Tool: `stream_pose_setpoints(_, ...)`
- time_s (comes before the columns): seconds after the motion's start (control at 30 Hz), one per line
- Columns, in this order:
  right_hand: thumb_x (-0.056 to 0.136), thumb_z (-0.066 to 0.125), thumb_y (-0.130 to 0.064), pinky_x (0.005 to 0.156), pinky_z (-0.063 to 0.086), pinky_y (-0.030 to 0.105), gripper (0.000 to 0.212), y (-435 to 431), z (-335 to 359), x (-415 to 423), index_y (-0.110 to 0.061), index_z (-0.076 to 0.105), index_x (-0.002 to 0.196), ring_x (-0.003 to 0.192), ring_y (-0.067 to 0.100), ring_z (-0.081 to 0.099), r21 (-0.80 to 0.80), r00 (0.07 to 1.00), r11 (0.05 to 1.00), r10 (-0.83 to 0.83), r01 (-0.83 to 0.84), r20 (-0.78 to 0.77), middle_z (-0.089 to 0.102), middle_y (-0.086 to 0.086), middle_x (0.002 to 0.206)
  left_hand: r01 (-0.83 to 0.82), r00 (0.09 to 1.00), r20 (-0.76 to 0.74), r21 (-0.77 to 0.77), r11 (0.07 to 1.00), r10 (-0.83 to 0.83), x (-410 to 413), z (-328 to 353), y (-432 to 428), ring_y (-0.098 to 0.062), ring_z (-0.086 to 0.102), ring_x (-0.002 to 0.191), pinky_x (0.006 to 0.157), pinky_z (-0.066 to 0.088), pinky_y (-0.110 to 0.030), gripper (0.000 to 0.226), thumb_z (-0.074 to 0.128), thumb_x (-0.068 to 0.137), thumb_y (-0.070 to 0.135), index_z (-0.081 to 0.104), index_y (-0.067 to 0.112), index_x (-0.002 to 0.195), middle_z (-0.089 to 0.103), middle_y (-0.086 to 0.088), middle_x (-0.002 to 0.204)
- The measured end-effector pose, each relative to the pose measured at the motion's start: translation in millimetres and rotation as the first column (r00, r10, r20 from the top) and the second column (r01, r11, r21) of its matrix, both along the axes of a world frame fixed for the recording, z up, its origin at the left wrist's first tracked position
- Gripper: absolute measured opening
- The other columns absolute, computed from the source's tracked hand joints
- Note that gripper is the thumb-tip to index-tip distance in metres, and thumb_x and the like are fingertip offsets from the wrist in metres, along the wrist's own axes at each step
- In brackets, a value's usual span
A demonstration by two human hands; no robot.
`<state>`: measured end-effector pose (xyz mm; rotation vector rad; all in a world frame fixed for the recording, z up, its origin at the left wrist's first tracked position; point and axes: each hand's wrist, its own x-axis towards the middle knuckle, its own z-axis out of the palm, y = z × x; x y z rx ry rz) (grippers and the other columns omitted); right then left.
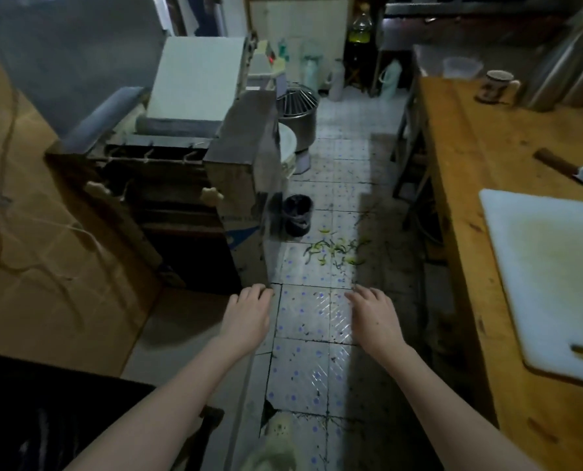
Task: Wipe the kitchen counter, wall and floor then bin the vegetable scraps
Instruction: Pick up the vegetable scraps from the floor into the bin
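Note:
Green and yellow vegetable scraps [336, 251] lie scattered on the tiled floor [312, 362] ahead of me. A small black bin [297, 215] with a dark liner stands just beyond them, beside a metal machine. My left hand [247, 316] and my right hand [373, 316] both reach forward over the floor, palms down, fingers loosely spread, holding nothing. The wooden counter [467, 198] runs along the right with a white cutting board [552, 273] on it.
A large metal machine [215, 164] fills the left side. A knife [575, 171] and a mug [497, 86] sit on the counter. A steel mixer bowl [298, 113], bottles and jugs stand at the far end of the narrow aisle.

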<state>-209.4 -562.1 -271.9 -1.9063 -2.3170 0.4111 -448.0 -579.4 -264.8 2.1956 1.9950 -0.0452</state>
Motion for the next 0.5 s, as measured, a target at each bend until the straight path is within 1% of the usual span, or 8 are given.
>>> stream_pose_setpoints(0.1,0.093,0.047,-0.012,0.112,0.026,0.038,0.044,21,1,-4,-0.024,0.046,0.135,0.136,0.025,0.032,-0.025,0.997,0.997,-0.078,0.078,0.001,0.041,0.001,0.146,0.051,0.998,0.035,0.0,0.999,-0.051,-8,-5,42,-0.022,0.035,0.13,0.103,0.033,-0.035,0.048,0.043,0.093,0.019,0.033,0.02,0.14,0.035,-0.003,0.143)
stream_pose_setpoints(0.17,0.093,0.049,-0.013,0.112,0.025,0.037,0.045,37,1,-9,-0.026,0.045,0.137,0.137,0.023,0.031,-0.039,0.995,0.994,-0.102,0.102,0.005,0.04,-0.001,0.147,0.054,0.997,0.059,0.005,0.999,-0.055,-13,-11,68,-0.021,0.035,0.13,0.104,0.033,-0.035,0.046,0.044,0.093,0.02,0.035,0.022,0.138,0.036,-0.002,0.142)
stream_pose_setpoints(0.27,0.093,0.049,-0.013,0.112,0.025,0.036,0.047,57,-2,-13,-0.027,0.042,0.138,0.137,0.022,0.03,-0.046,0.989,0.988,-0.15,0.15,-0.003,0.039,-0.002,0.148,0.052,0.993,0.105,-0.038,0.998,-0.048,-14,-20,100,-0.021,0.033,0.131,0.106,0.031,-0.036,0.045,0.044,0.093,0.019,0.037,0.022,0.137,0.035,-0.002,0.144)
stream_pose_setpoints(0.4,0.091,0.049,-0.008,0.112,0.025,0.036,0.051,82,-6,-10,-0.024,0.041,0.139,0.137,0.023,0.03,-0.063,0.983,0.981,-0.185,0.185,0.002,0.038,0.001,0.149,0.094,0.989,0.122,-0.088,0.992,-0.083,-9,-30,136,-0.021,0.035,0.129,0.104,0.032,-0.035,0.046,0.044,0.092,0.017,0.038,0.022,0.137,0.036,-0.001,0.142)
stream_pose_setpoints(0.5,0.09,0.051,-0.01,0.11,0.027,0.034,0.052,108,-13,-1,-0.022,0.042,0.139,0.134,0.023,0.033,-0.061,0.977,0.976,-0.211,0.211,0.01,0.04,0.001,0.147,0.129,0.987,0.111,-0.088,0.988,-0.119,-2,-37,168,-0.021,0.037,0.126,0.102,0.033,-0.036,0.043,0.045,0.092,0.018,0.039,0.022,0.134,0.038,-0.002,0.14)
